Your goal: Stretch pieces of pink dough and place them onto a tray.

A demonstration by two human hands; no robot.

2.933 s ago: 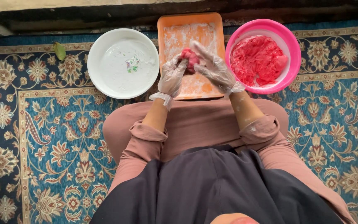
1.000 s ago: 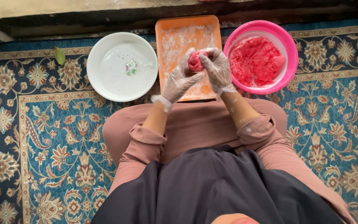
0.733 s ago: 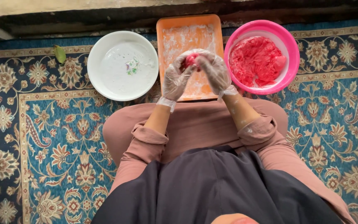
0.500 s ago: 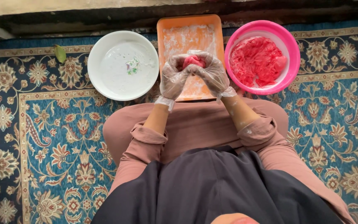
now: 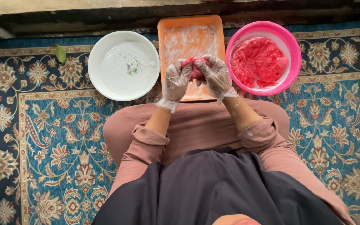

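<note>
Above the lap, the left hand [image 5: 176,80] and right hand [image 5: 216,76], both gloved, curl their fingers around a red lump [image 5: 195,70] held between them, equally near each. Beyond lie an orange tray [image 5: 188,41] and a pink bowl [image 5: 290,50].

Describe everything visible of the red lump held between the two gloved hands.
The red lump is a small, soft-looking, doughy mass, largely hidden. The left hand and right hand, in clear plastic gloves, cup it from both sides. It is held above the floured orange tray, matching the red mass in the pink bowl.
</note>
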